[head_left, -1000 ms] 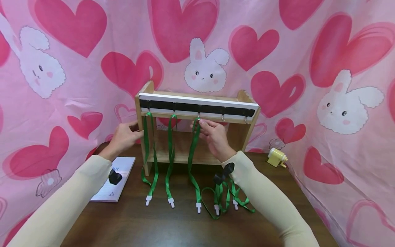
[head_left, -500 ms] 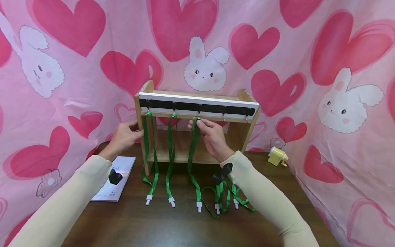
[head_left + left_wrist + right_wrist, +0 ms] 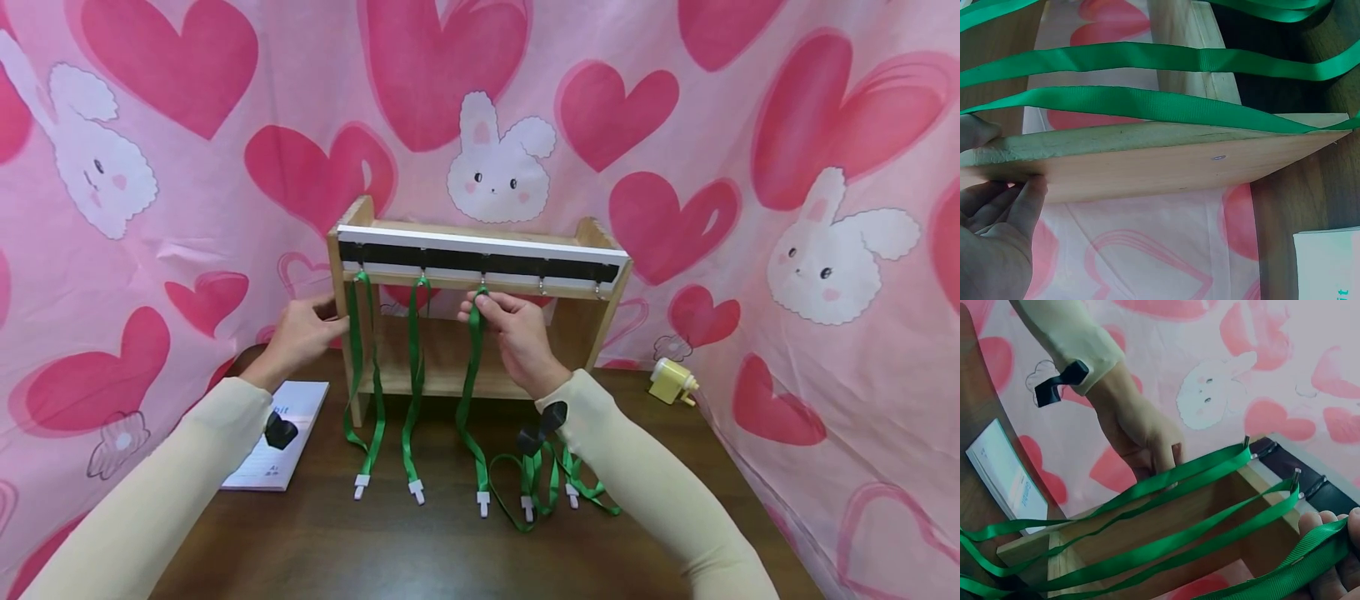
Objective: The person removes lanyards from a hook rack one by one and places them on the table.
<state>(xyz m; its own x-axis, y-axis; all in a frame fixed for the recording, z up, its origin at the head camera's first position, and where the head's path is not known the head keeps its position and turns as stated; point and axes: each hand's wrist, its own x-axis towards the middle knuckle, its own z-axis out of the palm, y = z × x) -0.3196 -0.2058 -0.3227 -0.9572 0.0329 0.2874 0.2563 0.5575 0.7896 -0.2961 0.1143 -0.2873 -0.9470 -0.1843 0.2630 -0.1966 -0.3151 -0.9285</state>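
A small wooden shelf (image 3: 393,354) stands on the table with a row of hooks along its black-and-white front strip (image 3: 450,260). My left hand (image 3: 303,333) grips its left side panel (image 3: 1147,162), thumb and fingers on opposite faces in the left wrist view. With thumb and fingers my right hand (image 3: 521,337) pinches the top of a green lanyard (image 3: 468,387) just below the middle hook. That lanyard hangs down to a white clip (image 3: 483,503) low in front. Two more green lanyards, a left one (image 3: 356,333) and a second one (image 3: 415,350), hang from the hooks to its left.
Two loose green lanyards lie bunched on the table under my right forearm, one with a white clip (image 3: 528,508). The two right-hand hooks (image 3: 543,287) carry nothing. A white booklet (image 3: 300,417) lies at left. A yellow crank device (image 3: 672,382) stands at right, near the printed cloth.
My right hand has come down slightly from the middle hook, and the lanyard's strands lie closer together under its fingers. My left hand stays on the side panel.
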